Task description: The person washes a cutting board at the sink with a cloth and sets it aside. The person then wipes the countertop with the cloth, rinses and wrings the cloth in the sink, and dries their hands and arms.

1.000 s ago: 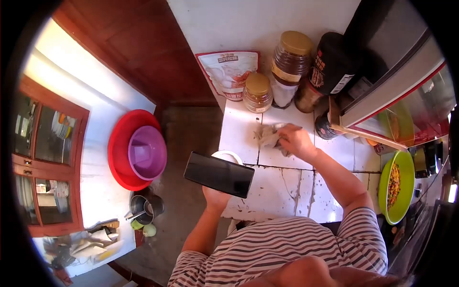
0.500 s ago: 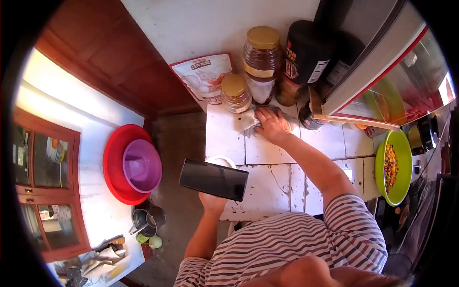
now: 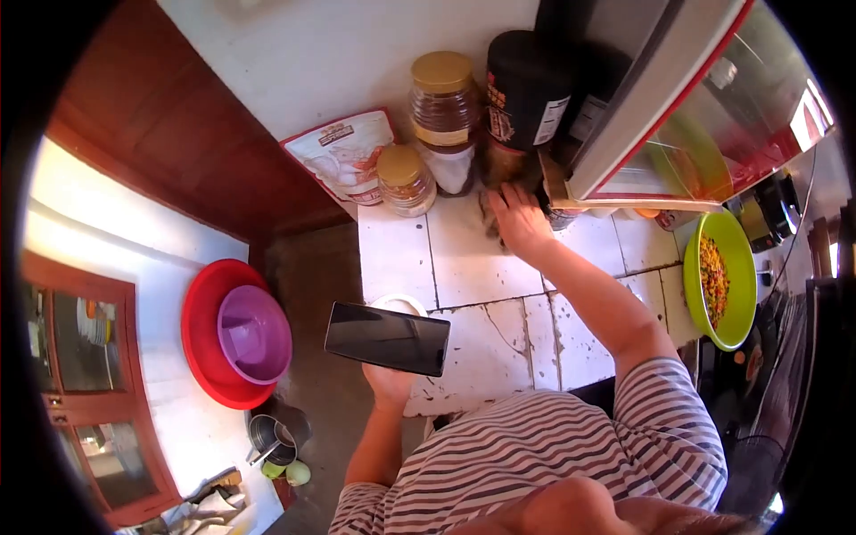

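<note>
My right hand (image 3: 521,225) presses a grey cloth (image 3: 489,214) to the white tiled counter (image 3: 481,267), with most of the cloth hidden under its fingers. It lies close to the jars at the back: a small gold-lidded jar (image 3: 407,183), a taller gold-lidded jar (image 3: 443,107) and a large black container (image 3: 528,94). My left hand (image 3: 389,383) is beneath a dark phone (image 3: 387,340), which covers its fingers and seems to rest in it. Behind the phone shows the white rim (image 3: 400,303) of something round, mostly hidden.
A white and red pouch (image 3: 341,156) leans on the wall. At right are a glass-fronted cabinet (image 3: 678,152) and a green bowl (image 3: 743,294) of colourful pieces. Beyond the counter's left edge are a red basin (image 3: 198,334) and a purple basin (image 3: 267,312).
My right hand has slid the cloth along the counter, away from the small jar and towards the cabinet's corner. The view has shifted slightly; my left hand keeps its place under the phone.
</note>
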A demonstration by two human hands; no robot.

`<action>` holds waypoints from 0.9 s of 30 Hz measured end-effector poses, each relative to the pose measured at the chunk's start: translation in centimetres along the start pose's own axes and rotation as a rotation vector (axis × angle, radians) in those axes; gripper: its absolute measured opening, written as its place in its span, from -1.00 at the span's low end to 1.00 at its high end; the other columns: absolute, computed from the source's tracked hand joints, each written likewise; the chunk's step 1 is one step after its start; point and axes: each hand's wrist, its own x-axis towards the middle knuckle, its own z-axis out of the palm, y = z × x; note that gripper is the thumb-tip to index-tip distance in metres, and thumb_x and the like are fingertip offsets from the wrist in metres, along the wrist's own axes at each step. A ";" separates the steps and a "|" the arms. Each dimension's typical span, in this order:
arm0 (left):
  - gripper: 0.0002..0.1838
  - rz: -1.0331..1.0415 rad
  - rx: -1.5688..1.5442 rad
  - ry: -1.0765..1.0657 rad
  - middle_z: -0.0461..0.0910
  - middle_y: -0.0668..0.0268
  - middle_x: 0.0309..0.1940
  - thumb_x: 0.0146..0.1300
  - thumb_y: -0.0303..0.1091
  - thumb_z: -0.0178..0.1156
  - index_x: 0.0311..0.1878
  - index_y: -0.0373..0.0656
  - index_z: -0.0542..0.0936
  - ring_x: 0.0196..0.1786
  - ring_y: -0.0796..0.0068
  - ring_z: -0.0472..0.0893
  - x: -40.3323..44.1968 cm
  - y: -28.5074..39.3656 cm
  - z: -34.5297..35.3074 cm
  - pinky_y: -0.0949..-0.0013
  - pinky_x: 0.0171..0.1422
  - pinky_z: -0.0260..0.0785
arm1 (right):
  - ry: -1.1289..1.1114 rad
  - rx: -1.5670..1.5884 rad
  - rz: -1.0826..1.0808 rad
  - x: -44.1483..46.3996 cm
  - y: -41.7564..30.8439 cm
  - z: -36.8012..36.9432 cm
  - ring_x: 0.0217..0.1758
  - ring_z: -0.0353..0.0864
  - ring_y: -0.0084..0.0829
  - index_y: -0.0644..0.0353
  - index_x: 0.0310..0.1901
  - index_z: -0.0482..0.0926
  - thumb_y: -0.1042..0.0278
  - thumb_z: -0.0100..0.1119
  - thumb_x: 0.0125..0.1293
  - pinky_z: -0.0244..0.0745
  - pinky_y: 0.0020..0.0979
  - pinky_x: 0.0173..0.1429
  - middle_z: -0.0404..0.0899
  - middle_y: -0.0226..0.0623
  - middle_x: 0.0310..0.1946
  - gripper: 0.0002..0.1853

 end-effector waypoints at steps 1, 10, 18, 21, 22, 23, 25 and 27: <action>-0.59 -0.014 0.031 0.003 0.42 0.23 0.04 0.31 -0.19 -0.01 0.15 -0.20 0.33 0.10 0.30 0.44 0.2 -0.1 0.0 0.16 0.18 0.33 | -0.180 0.111 0.074 0.4 0.0 0.2 0.16 0.29 -0.12 0.09 0.11 0.29 0.29 0.08 0.10 0.22 -0.19 0.21 0.29 -0.06 0.12 -0.51; -0.55 0.269 0.359 -0.281 0.47 0.25 -0.09 0.07 -0.35 0.28 0.02 -0.24 0.40 -0.04 0.42 0.47 1.6 2.8 3.0 0.33 0.09 0.31 | -0.118 0.387 -0.227 -10.8 -2.3 -0.7 0.26 0.19 -0.12 -0.02 0.08 0.38 0.31 0.19 0.00 0.08 -0.07 0.33 0.27 -0.15 0.11 -0.48; -0.32 0.378 0.478 -0.326 0.49 0.22 -0.03 -0.19 -0.43 0.44 0.08 -0.29 0.39 0.05 0.40 0.47 7.3 -3.3 4.7 0.34 0.18 0.26 | -0.391 0.637 -0.189 -30.6 1.7 -8.6 0.10 0.37 -0.21 -0.01 -0.23 0.59 0.44 0.13 -0.07 0.26 -0.16 0.09 0.45 -0.34 -0.03 -0.71; -0.29 0.337 0.396 -0.286 0.43 0.24 0.03 -0.19 -0.45 0.45 0.11 -0.28 0.35 0.11 0.39 0.40 9.2 -6.3 7.0 0.35 0.23 0.19 | -0.934 0.334 0.091 -35.8 5.1 -12.1 -0.01 0.42 -0.20 0.01 -0.31 0.62 0.46 0.13 -0.15 0.33 -0.25 0.01 0.53 -0.32 -0.15 -0.73; -0.29 0.335 0.391 -0.281 0.43 0.24 0.02 -0.19 -0.45 0.45 0.10 -0.27 0.35 0.11 0.38 0.40 9.7 -6.4 8.2 0.34 0.24 0.18 | -0.964 0.381 0.300 -36.3 6.0 -12.8 -0.03 0.43 -0.18 0.04 -0.32 0.62 0.50 0.11 -0.19 0.35 -0.27 -0.01 0.55 -0.28 -0.20 -0.71; -0.27 0.424 0.354 -0.263 0.42 0.24 0.02 -0.19 -0.44 0.45 0.11 -0.27 0.34 0.09 0.37 0.40 10.0 -6.3 9.5 0.33 0.25 0.16 | -0.955 0.369 0.300 -36.2 6.9 -12.9 -0.03 0.43 -0.18 0.04 -0.32 0.62 0.50 0.11 -0.19 0.35 -0.27 -0.01 0.55 -0.28 -0.20 -0.71; -0.27 0.408 0.364 -0.211 0.41 0.22 0.03 -0.19 -0.44 0.45 0.12 -0.28 0.33 0.09 0.36 0.40 10.0 -6.6 11.0 0.32 0.25 0.16 | -0.348 0.709 0.541 -35.2 7.7 -14.2 -0.10 0.44 -0.11 0.11 -0.36 0.61 0.61 0.03 -0.26 0.39 -0.29 -0.04 0.55 -0.21 -0.29 -0.66; -0.24 0.442 0.450 -0.168 0.39 0.19 0.04 -0.19 -0.41 0.44 0.13 -0.29 0.29 0.09 0.35 0.40 11.3 -8.2 10.9 0.32 0.23 0.19 | -0.212 0.718 0.370 -29.7 6.9 -16.0 -0.13 0.45 -0.08 0.18 -0.33 0.57 0.71 -0.01 -0.30 0.39 -0.25 -0.03 0.51 -0.16 -0.23 -0.62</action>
